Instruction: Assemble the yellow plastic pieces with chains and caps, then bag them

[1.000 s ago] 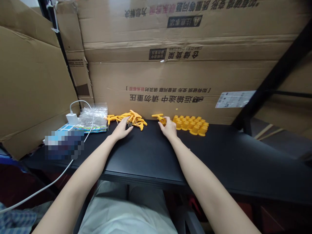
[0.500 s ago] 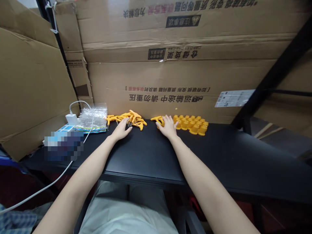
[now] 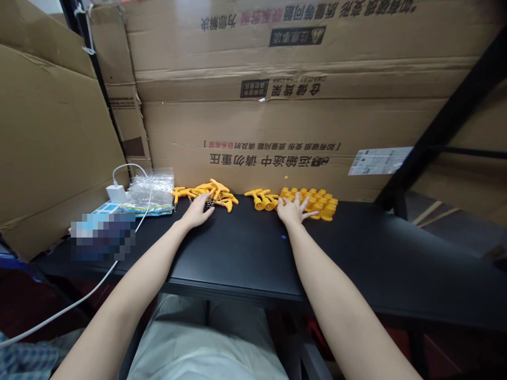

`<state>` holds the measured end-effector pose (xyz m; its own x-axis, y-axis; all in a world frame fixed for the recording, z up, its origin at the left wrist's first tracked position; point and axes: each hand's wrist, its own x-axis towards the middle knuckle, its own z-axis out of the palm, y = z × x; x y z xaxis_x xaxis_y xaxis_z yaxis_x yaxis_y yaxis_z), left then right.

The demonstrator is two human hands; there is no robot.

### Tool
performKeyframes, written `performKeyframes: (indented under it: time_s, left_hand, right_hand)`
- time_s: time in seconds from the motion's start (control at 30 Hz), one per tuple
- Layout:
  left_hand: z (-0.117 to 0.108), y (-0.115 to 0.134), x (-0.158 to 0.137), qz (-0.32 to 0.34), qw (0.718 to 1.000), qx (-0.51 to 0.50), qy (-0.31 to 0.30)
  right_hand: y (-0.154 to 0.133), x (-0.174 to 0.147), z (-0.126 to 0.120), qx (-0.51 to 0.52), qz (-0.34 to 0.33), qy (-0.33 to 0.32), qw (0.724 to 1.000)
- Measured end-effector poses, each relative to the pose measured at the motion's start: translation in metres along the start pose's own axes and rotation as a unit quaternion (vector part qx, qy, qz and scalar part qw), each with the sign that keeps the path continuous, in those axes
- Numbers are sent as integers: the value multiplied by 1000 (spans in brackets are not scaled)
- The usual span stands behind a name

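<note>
My left hand [image 3: 197, 211] rests at the front of a heap of orange-yellow handle-shaped plastic pieces [image 3: 216, 189] with small metal chains among them. Its thumb stands apart from the fingers, and nothing shows in its grasp. My right hand [image 3: 292, 209] has spread fingers at the left front of a block of yellow plastic cups [image 3: 322, 203], set upside down in rows. It covers part of that block. Just left of it lie a few yellow pieces [image 3: 259, 201], each with a handle at the back and a round cup end facing me.
Clear plastic bags [image 3: 149, 192] lie left of the heap beside a white charger [image 3: 116, 193], whose cable [image 3: 143, 217] runs over the black table [image 3: 237, 258]. Cardboard [image 3: 237, 121] walls the back and left. A black metal post [image 3: 435, 126] slants at the right.
My right hand has moved right, off the handled pieces and over to the cups, uncovering those pieces. My left hand has hardly moved.
</note>
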<state>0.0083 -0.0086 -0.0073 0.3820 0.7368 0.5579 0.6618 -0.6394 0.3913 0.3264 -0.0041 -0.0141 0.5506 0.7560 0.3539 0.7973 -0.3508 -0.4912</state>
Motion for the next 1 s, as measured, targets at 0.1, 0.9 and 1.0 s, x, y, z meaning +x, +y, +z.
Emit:
performKeyframes:
  time_s: [0.1,0.9,1.0]
  left_hand:
    - [0,0,0,3,1000,5,-6]
    - [6,13,-4,-157,954,171,-191]
    - [7,11,-4,-153,957,161,-185]
  right_hand:
    - [-2,-1,-2,-13,0,-7,1000]
    - [-4,0,3,-13,5,-13,1000]
    - [-5,-1,1,-5,-6,5,1000]
